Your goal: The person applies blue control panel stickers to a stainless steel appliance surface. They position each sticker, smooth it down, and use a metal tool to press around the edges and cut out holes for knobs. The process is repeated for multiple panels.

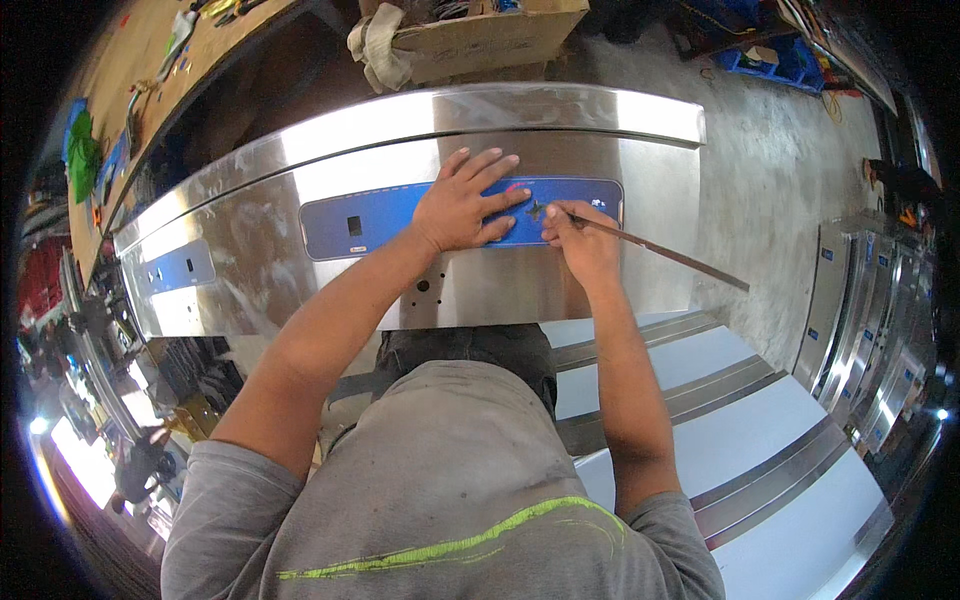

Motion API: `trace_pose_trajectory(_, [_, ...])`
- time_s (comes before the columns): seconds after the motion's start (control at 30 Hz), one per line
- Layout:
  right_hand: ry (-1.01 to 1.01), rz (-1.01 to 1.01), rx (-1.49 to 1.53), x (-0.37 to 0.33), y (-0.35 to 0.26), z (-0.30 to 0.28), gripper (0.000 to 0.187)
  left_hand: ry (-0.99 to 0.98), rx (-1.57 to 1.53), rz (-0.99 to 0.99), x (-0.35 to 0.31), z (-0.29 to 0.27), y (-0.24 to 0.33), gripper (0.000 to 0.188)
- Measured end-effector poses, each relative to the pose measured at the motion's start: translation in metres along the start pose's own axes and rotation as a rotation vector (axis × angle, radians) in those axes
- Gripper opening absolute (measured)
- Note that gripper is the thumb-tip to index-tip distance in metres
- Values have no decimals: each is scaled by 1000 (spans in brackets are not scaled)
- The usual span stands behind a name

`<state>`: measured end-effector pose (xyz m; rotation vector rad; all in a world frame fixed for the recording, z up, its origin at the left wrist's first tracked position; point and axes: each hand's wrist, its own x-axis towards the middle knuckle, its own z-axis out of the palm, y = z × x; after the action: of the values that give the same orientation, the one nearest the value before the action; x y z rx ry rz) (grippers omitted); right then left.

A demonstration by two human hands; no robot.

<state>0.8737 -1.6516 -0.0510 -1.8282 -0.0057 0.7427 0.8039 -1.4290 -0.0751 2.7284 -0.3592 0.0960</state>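
A long blue label (395,213) with rounded ends lies on a stainless steel panel (560,290) in front of me. My left hand (465,205) is spread flat on the label, fingers apart, pressing near its middle. In the closed fingers of my right hand (583,238) is a long thin dark strip (690,265), like a narrow blade. Its far end sticks out to the lower right past my wrist. The working end is at a small dark, ragged opening (536,211) in the label, just right of my left fingertips. The exact tip is hard to make out.
A second blue label (180,268) is on the panel's left end. Beyond the panel stands a cardboard box (490,45) with a cloth over its corner. Pale panels with steel strips (690,375) lie at lower right. A wooden bench (130,60) with tools stands at upper left.
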Motion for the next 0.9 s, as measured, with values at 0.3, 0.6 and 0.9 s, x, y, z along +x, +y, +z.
trace_pose_trajectory(0.3, [-45, -191, -332, 5, 1, -3, 27, 30, 20, -46, -7, 10, 15, 33])
trace_pose_trajectory(0.6, [-36, -447, -476, 4, 7, 3, 22, 91, -47, -61, -12, 14, 17, 36])
trace_pose_trajectory(0.9, [-81, -505, -523, 8, -2, 7, 17, 103, -57, -72, -11, 14, 17, 35])
